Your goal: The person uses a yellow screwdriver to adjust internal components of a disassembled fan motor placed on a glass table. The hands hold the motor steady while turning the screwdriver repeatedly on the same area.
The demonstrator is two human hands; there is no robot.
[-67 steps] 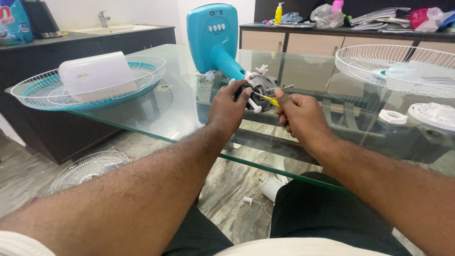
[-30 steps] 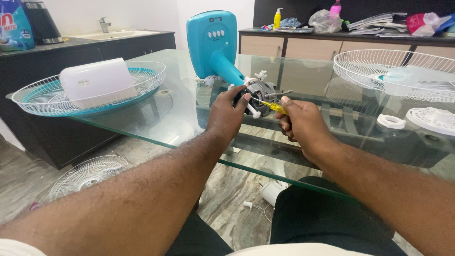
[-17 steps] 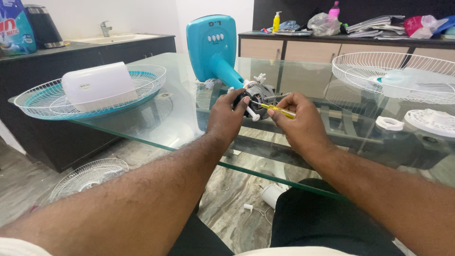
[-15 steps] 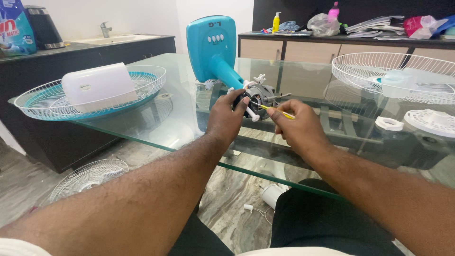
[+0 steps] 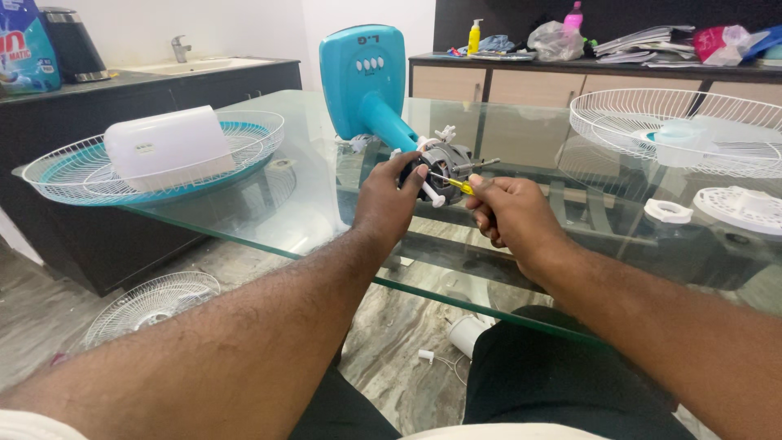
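Glass table (image 5: 269,220), fan motor (image 5: 444,159) at its middle
Left hand (image 5: 387,200) fingers clamp motor; right hand (image 5: 513,216) fingers pinch screwdriver (image 5: 452,183) against it

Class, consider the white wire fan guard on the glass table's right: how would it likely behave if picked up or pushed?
The guard is thin open wire, so probably light for its size and slightly springy. On the smooth glass table it would likely slide easily.

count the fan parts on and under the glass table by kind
wire grilles: 3 (on the table at left, on the table at right, on the floor)
white motor cover: 1
teal fan base: 1
motor: 1, steadied by the left hand
white round caps: 2 (small, large)
total: 8
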